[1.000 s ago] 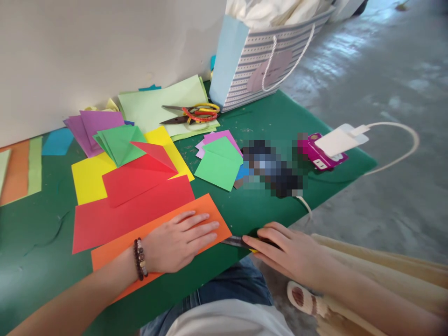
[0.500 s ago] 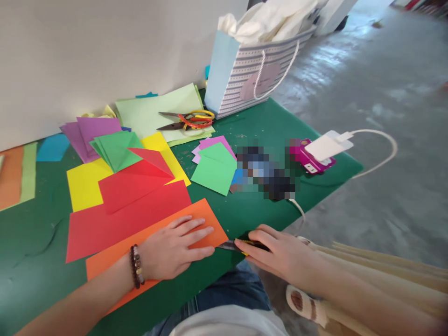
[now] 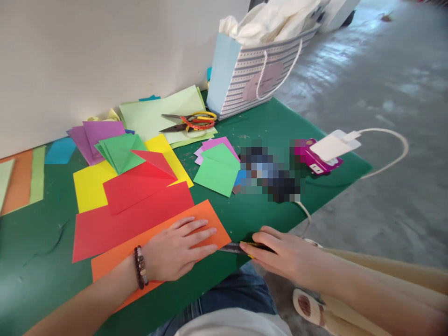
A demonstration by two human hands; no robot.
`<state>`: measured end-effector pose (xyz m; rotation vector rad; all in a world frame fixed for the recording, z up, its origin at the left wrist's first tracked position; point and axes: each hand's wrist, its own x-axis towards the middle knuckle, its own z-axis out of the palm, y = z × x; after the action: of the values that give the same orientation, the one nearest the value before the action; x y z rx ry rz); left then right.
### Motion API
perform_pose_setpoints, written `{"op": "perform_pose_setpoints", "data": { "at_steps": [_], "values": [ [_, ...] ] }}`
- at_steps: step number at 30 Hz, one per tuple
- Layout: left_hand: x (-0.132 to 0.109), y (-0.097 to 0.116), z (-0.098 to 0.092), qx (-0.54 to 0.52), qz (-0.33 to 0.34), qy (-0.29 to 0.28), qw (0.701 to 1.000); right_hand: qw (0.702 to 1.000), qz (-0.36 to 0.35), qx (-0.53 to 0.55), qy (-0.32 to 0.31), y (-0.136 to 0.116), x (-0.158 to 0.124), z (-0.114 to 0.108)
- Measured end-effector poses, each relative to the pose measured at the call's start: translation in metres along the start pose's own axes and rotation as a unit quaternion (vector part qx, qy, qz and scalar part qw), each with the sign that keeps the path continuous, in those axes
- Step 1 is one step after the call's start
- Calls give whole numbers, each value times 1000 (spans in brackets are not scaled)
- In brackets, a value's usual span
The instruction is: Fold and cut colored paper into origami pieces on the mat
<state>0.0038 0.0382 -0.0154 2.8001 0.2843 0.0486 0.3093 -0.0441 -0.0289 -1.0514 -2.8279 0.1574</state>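
My left hand [image 3: 182,247] lies flat with fingers spread on an orange sheet of paper [image 3: 213,221], near the table's front edge. My right hand [image 3: 280,252] is closed around a yellow and black utility knife [image 3: 258,246]. Its blade points left, close by the orange sheet's right corner; whether it touches the paper I cannot tell. Behind the orange sheet is a red sheet [image 3: 105,233], with a folded red piece [image 3: 140,182] overlapping it. A yellow sheet [image 3: 89,186] lies partly beneath the red pieces.
Scissors [image 3: 191,122] rest on pale green sheets [image 3: 140,116]. Green folded papers [image 3: 121,151] and a green piece [image 3: 219,170] lie on the green table [image 3: 38,252]. A striped paper bag [image 3: 241,74] stands at the back. A white charger [image 3: 334,144] with its cable sits at the right edge.
The whole view has shifted slightly, so everything appears a little further right. Both hands stay in nearly the same place relative to the orange sheet, and the knife remains held.
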Motion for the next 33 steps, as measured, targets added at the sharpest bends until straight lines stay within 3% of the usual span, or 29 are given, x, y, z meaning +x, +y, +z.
{"op": "perform_pose_setpoints", "data": {
  "at_steps": [16,33],
  "values": [
    [-1,2,0,-3,-7,-5,1000,1000,13,-15,17,-7,3,2],
    [-4,4,2,4,-10,11,1000,996,23,-29,86,-9,8,-5]
  ]
}}
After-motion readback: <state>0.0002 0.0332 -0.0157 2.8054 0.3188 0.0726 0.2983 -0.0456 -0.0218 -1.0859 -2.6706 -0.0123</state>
